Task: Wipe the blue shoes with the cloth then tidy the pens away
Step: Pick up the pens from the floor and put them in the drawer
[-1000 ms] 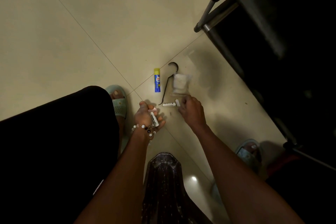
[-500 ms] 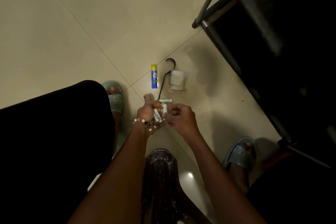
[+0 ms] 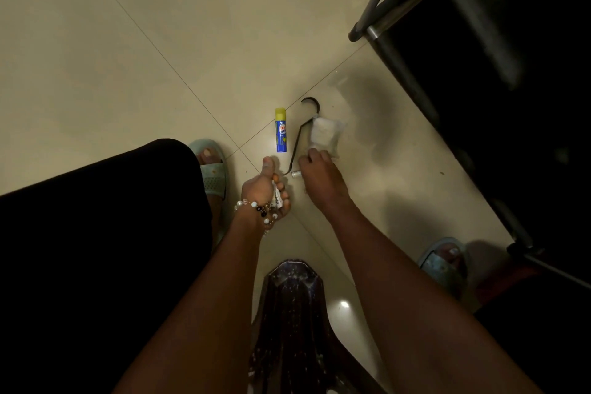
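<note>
My left hand (image 3: 265, 190), with a bead bracelet at the wrist, grips a white pen (image 3: 277, 198) in its curled fingers above the floor. To its right, my right hand (image 3: 316, 174) is down on the tiles, fingers curled over a second white pen (image 3: 295, 174); only that pen's left end shows. I wear the pale blue shoes: one (image 3: 212, 176) beside my left knee, the other (image 3: 444, 262) at lower right. No cloth is plainly in view.
On the tiles just beyond my hands lie a blue glue stick (image 3: 280, 129) with a yellow cap, a black hanger hook (image 3: 303, 134) and a white packet (image 3: 326, 137). A black rack (image 3: 479, 57) fills the right side. A dark patterned stool (image 3: 294, 313) sits between my arms.
My right hand left my left hand and went back down to the floor onto the second white pen. My left hand kept its pen and barely shifted.
</note>
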Demonstrator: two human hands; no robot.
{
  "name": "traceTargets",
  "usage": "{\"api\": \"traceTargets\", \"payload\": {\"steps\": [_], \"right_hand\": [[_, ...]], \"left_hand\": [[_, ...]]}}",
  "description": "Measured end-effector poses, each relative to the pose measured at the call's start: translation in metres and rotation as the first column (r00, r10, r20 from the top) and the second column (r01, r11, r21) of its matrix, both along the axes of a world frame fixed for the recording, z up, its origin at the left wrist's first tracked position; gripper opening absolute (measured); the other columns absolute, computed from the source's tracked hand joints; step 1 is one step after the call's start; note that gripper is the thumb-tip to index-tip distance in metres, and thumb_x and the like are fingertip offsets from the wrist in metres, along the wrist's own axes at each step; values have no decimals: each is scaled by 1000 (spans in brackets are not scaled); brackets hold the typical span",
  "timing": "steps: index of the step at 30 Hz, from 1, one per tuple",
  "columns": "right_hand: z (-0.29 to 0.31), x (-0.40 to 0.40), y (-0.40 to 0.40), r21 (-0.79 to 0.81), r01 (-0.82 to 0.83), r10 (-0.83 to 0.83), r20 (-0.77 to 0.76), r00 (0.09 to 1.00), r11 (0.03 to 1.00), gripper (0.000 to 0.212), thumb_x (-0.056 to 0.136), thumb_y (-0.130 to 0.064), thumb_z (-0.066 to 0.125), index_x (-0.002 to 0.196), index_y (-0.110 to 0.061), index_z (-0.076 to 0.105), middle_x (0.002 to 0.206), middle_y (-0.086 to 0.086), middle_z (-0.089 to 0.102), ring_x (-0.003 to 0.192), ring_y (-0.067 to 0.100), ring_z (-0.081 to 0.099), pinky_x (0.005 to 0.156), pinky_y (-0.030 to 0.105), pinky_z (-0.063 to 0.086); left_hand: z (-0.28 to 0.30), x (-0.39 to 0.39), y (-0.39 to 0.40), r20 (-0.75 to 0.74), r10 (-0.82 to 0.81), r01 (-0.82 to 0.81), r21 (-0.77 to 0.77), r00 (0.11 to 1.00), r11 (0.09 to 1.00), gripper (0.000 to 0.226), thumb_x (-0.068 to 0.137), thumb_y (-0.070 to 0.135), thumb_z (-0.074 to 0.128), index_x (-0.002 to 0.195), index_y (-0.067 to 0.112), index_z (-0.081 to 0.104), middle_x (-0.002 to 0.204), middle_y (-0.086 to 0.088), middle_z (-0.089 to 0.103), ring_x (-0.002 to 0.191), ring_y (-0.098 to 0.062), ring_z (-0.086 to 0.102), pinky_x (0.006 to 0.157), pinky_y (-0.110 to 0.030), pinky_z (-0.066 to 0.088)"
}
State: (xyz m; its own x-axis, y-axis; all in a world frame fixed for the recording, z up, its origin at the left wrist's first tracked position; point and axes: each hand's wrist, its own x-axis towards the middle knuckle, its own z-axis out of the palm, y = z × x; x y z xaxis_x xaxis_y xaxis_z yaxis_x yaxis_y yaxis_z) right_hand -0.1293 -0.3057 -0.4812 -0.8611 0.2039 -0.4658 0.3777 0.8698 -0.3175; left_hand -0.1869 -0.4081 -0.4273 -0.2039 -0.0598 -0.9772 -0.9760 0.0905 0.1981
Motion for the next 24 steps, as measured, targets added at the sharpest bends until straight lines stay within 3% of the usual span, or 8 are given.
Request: {"api": "traceTargets", "payload": {"steps": [3,4,6,8,12,16,20,24], "right_hand": [[3,5,11,-152,228,-231,-2,973,962,22,85,-4,55,105,-1,64,112,16,59,103,31,54,84,33,44],[12,8,15,-290,396,-404,34,914,871,15,84,-5,59,97,-1,66,99,14,64,92,28,60,78,32,47],[38,15,20,-571,645,-670,209,712,508,10,83,0,66,93,-4,66,80,4,64,74,16,63,67,25,54],[73,25,26,-711,648,-738,278,615,272,19,80,7,67,92,-7,64,80,0,63,74,6,62,68,18,54],[153,43,37,-809,579,-796,284,534,100,30,75,9,71,98,-7,62,92,19,63,86,24,63,79,34,56],[253,59,54,-812,578,-826,274,493,76,36,82,8,65,111,-13,63,75,9,60,67,17,60,64,26,55],[349,91,75,-801,592,-884,212,417,87,13,79,-1,72,92,-6,70,67,6,58,59,15,51,56,25,48],[442,149,93,-854,516,-963,77,257,70,9,78,-5,74,85,-2,71,72,10,65,58,12,54,54,22,46]], "left_hand": [[9,-8,-4,10,16,-16,22,1000,1000,47,87,55,57,60,19,45,58,0,44,39,-11,42,40,-14,38],[13,-10,-5,16,26,-26,19,1000,999,46,86,54,60,61,18,46,58,0,45,41,-11,43,40,-14,39],[26,-11,-6,10,36,-36,-1,999,999,43,84,52,64,64,17,48,57,1,47,44,-12,44,40,-13,39],[46,-9,-4,-14,-12,12,-25,1000,1000,45,83,52,65,63,16,48,53,0,48,39,-12,40,41,-15,37],[111,3,8,-71,-126,126,3,990,992,49,82,54,65,63,12,51,58,-5,49,33,-12,35,39,-16,30],[201,23,34,-131,-117,131,97,984,987,38,87,47,63,74,12,58,57,0,49,36,-11,39,36,-13,29],[289,56,67,-225,-144,193,212,964,958,31,93,40,57,80,12,56,64,1,50,43,-11,42,33,-13,27],[363,105,100,-218,-81,168,422,973,891,34,94,45,53,76,16,52,63,2,49,34,-6,42,30,-11,26]]}}
